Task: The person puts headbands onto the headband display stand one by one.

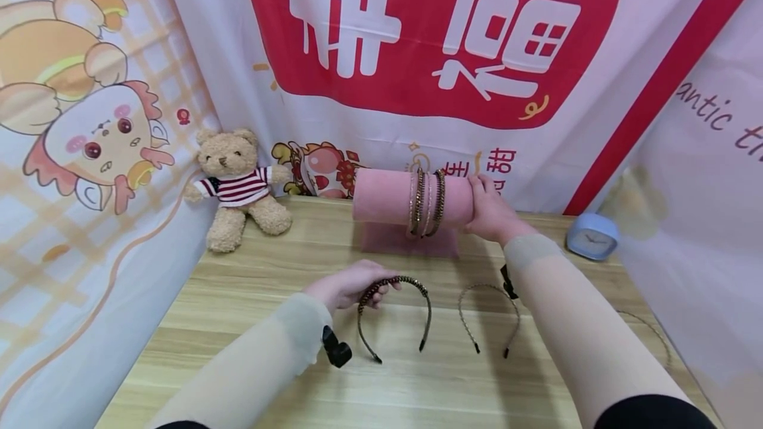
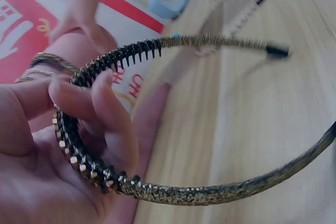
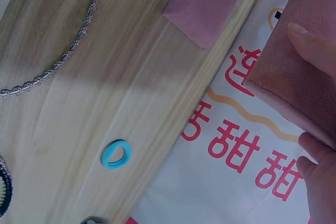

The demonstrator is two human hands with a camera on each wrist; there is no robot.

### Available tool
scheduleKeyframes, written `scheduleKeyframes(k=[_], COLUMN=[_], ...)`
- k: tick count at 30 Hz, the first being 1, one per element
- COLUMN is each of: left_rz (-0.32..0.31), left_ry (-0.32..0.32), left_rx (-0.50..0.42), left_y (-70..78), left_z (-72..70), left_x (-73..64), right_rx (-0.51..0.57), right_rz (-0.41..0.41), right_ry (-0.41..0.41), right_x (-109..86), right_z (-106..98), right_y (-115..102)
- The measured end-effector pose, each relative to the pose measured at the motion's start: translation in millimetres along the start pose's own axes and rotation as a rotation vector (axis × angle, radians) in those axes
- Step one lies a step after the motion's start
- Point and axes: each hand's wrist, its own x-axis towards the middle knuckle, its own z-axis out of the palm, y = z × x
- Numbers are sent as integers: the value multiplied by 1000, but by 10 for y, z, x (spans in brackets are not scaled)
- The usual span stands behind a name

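Note:
My left hand (image 1: 353,283) grips a dark headband (image 1: 427,313) by the top of its arch, its two ends pointing toward me. In the left wrist view, gold-brown beads and black comb teeth line that headband (image 2: 194,195), and the curled fingers pass through its arch. Farther back, my right hand (image 1: 490,212) holds the right end of a pink padded roll (image 1: 381,194) on a stand, thumb and fingers around the end in the right wrist view. Several beaded headbands (image 1: 439,204) hang around the roll. A thin light headband (image 1: 477,285) lies on the table.
Another thin headband (image 1: 656,331) lies at the table's right, partly behind my forearm. A blue clock (image 1: 592,237) stands back right, a teddy bear (image 1: 238,184) back left. A turquoise ring (image 3: 116,166) is on the wood. Printed cloth (image 1: 507,104) hangs behind.

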Motion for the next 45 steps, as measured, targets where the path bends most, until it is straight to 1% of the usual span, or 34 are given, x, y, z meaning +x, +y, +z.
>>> scheduleKeyframes(k=[2, 4, 6, 9, 12, 13, 19, 22, 23, 25, 28, 32, 35, 37, 39, 42, 45], left_rz=[23, 51, 84, 128, 162, 167, 202, 236, 243, 254, 244, 224, 228, 245, 274, 331, 385], left_ry=[-33, -45, -46, -18, 43, 73, 290, 387, 410, 434, 448, 470, 503, 516, 529, 533, 544], left_rx=[-23, -35, -50, -77, -122, -144, -313, -370, -384, -390, -377, -358, -384, -416, -451, -486, -515], left_y=[57, 105, 143, 178, 210, 219, 296, 349, 365, 389, 394, 366, 357, 382, 438, 570, 711], left_z=[2, 5, -3, -58, -128, -154, -324, -401, -423, -462, -502, -556, -630, -687, -737, -792, -803], left_x=[-50, -98, -145, -204, -265, -282, -376, -401, -404, -405, -401, -434, -478, -501, -509, -495, -461], right_rx=[-2, -1, -2, -3, 2, 2, 5, 11, 14, 13, 13, 14, 19, 20, 23, 25, 30], right_rz=[1, 4, 4, 8, 12, 14, 19, 26, 30, 37, 40, 39, 34, 29, 26, 30, 35], right_ry=[-2, -5, -7, -11, -13, -12, -6, -11, -13, -15, -16, -14, -17, -17, -14, -7, -8], right_x=[-6, -13, -11, 2, 20, 23, 23, 11, 5, -5, -15, -11, -4, -1, 0, -2, -5], right_z=[-1, -3, -1, 4, 6, 6, 12, 9, 5, -1, -9, -8, 0, 4, 7, 7, 4], right_y=[6, 7, 9, 7, 4, 4, 0, -12, -18, -28, -37, -30, -13, -5, 1, 7, 9])
